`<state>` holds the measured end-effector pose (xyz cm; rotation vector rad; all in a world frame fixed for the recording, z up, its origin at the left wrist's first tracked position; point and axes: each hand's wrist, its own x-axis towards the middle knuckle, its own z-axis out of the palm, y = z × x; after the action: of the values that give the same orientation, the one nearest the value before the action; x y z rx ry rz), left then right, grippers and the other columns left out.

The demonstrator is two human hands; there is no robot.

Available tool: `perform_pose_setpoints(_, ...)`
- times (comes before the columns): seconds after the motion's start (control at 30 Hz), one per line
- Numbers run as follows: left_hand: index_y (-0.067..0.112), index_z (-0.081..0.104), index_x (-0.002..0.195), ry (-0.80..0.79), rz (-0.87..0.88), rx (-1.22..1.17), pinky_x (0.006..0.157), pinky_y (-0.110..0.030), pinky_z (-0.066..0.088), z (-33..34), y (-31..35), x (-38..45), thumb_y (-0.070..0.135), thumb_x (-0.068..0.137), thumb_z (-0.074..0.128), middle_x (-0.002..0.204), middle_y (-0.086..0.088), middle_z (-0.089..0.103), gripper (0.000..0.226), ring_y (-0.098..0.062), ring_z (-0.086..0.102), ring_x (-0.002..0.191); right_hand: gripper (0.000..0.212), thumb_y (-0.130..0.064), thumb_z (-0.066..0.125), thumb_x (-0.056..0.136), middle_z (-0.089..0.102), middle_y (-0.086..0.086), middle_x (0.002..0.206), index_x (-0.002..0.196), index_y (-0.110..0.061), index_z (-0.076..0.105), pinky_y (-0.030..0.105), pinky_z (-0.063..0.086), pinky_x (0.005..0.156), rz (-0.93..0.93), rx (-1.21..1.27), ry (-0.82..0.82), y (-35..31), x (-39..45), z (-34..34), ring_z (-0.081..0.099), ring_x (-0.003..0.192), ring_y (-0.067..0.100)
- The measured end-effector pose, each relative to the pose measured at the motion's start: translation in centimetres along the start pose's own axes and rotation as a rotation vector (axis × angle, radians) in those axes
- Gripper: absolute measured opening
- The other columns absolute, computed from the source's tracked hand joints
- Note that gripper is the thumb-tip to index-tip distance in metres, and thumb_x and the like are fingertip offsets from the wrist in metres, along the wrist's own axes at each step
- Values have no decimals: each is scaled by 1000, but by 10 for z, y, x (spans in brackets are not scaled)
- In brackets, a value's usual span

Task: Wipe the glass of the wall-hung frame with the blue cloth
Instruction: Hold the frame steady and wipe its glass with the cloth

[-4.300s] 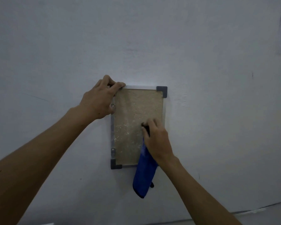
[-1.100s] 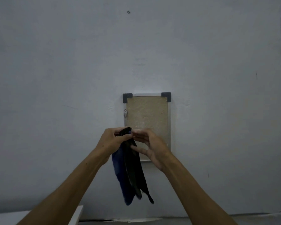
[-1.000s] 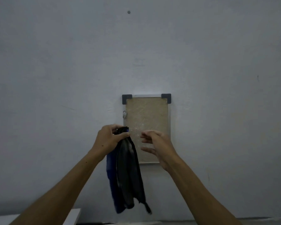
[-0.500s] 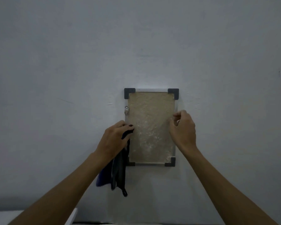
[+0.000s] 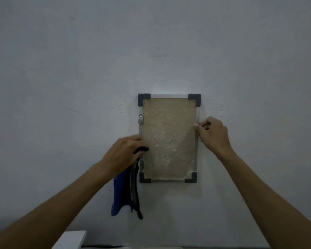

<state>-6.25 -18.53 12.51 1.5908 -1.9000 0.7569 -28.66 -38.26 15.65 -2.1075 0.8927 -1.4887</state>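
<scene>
We are noting frame [image 5: 169, 139] hanging on wall [image 5: 79, 69]. Left hand [image 5: 123, 152] gripping blue cloth [image 5: 123, 193] at frame's left edge; right hand [image 5: 212, 134] pinching right edge. Risks: cloth mostly dangling, little meeting glass; hard pressing likely dislodging frame; grit scratching.

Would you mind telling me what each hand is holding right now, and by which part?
The left hand grips the blue cloth by its top end; the right hand holds the frame at its right edge.
</scene>
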Motion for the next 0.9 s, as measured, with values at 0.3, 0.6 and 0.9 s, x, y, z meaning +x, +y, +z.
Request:
perform_pose_setpoints(0.3,10,75,107,140,-8,-5,81,-30,59,3,2,14,14,87,74,103,-3,70,21,-14,68,86,28,-32,73,90,71,2,68,73,-10,69,24,48,58,-5,-158,-181,-5,20,-16,62,56,10)
perform_pose_setpoints(0.6,13,77,104,231,-65,-20,81,-31,58,-8,3,40,14,85,76,100,-2,72,18,-14,66,84,30,-34,73,89,70,0,65,68,-14,68,25,50,58,-5,-164,-205,-4,22,-18,63,55,11)
perform_pose_setpoints(0.9,12,77,103,311,-114,-39,78,-26,56,-4,6,42,14,85,76,98,-4,71,18,-15,66,82,30,-35,71,91,71,2,68,71,-12,69,36,60,69,-13,-182,-207,-6,21,-19,65,60,15)
